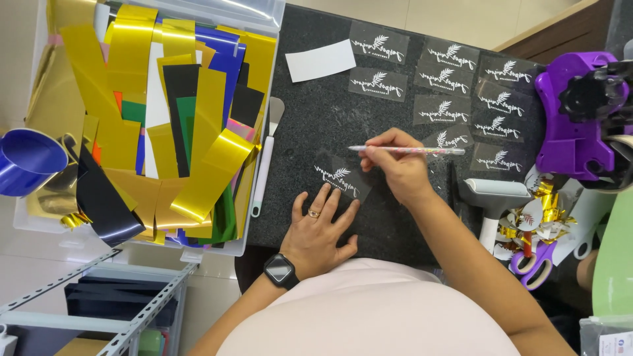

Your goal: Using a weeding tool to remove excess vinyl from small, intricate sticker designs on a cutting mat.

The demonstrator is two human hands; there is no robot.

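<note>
My left hand (320, 227) lies flat on the dark stone counter (316, 112), fingertips pressing the near edge of a clear film piece (341, 177) that bears a white leaf-and-script design. A ring sits on one finger and a black smartwatch (281, 270) on the wrist. My right hand (395, 165) grips a slim pen-like tool (409, 150) held level, its tip pointing left just above the film piece. Several more clear pieces with the same white design (448, 86) lie spread over the counter beyond my hands.
A clear bin (264, 20) of gold, black, blue and green foil strips stands at left, a blue cup (26, 158) beside it. A white spatula (266, 155), white card (321, 60), purple machine (570, 112), white roller (491, 198), purple scissors (537, 264) and gold scraps (541, 211) surround the work area.
</note>
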